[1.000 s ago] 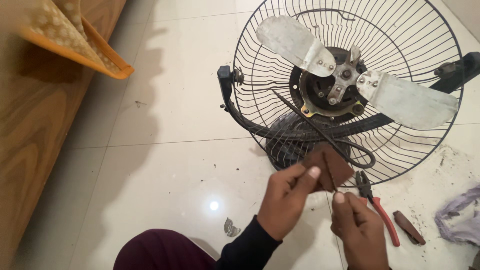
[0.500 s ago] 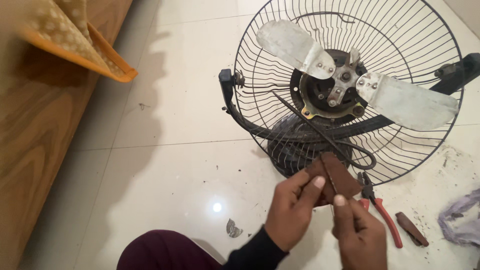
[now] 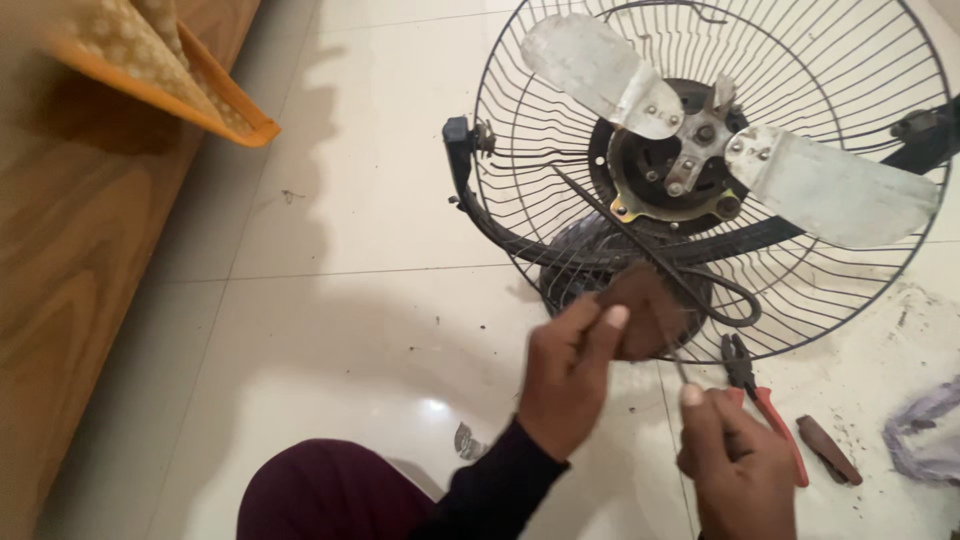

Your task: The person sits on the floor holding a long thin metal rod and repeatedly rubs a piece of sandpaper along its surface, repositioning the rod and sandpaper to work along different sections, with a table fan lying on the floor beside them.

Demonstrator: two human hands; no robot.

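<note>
Brown flat piece [image 3: 645, 315] sits pinched in our left hand [image 3: 570, 375], thumb and fingers clamped on its near edge, held up above the white tiled floor [image 3: 330, 300] in front of the fan guard [image 3: 700, 170]. It lies up and left of our right hand [image 3: 735, 465], which is closed on a thin wire or rod [image 3: 675, 362] running up toward the piece. The left hand is nearer. Red-handled pliers [image 3: 765, 400] lie just right, on the floor
</note>
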